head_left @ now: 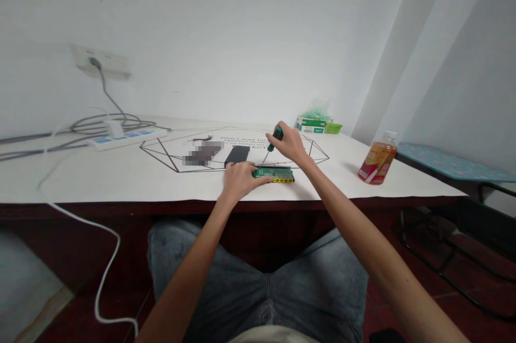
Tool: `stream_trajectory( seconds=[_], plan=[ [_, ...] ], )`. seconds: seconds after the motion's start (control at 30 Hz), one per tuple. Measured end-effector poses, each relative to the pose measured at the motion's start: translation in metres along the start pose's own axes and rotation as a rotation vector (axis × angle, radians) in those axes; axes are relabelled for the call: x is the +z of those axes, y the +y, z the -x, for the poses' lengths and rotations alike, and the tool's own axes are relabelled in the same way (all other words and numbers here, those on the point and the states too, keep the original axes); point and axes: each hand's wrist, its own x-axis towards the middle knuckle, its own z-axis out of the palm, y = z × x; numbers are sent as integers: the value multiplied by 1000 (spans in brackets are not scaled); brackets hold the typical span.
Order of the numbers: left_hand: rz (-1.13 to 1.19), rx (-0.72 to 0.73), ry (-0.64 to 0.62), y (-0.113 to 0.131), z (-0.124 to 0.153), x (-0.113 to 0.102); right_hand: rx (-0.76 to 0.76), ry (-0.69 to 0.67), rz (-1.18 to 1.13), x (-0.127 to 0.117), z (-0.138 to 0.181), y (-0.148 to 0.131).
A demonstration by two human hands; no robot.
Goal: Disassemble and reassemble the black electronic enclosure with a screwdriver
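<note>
A green circuit board (278, 172) with a row of yellow ports along its near side lies close to the table's front edge. My left hand (241, 177) grips the board's left end, thumb along the near side. In my right hand (289, 141) is a screwdriver (276, 137) with a green and black handle, its fingers wrapped round it. The thin shaft slants down to the left, and its tip meets the board or comes very near it beside my left fingers; exact contact is too small to tell. Just behind my left hand sits a black box-shaped case (237, 155).
A bottle of reddish drink (378, 160) stands at the right. Left are a power strip (129, 137), coiled cables (100, 121) and a white cord (108, 268) hanging over the edge. A green-and-white box (311, 123) is at the back. A blue-topped table (451, 163) adjoins at right.
</note>
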Motion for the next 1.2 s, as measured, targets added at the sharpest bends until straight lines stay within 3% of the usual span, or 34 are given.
stream_trajectory(
  seconds=[0.23, 0.9, 1.03, 1.2],
  plan=[
    [-32, 5, 37, -1, 1, 4, -1, 27, -31, -3, 1, 2],
    [-48, 4, -10, 0, 2, 3, 32, 64, -98, -2, 2, 5],
    [56, -50, -9, -1, 0, 1, 41, 111, -117, -2, 2, 7],
    [223, -191, 83, -9, -4, 3, 110, 169, -273, -3, 4, 5]
  ],
)
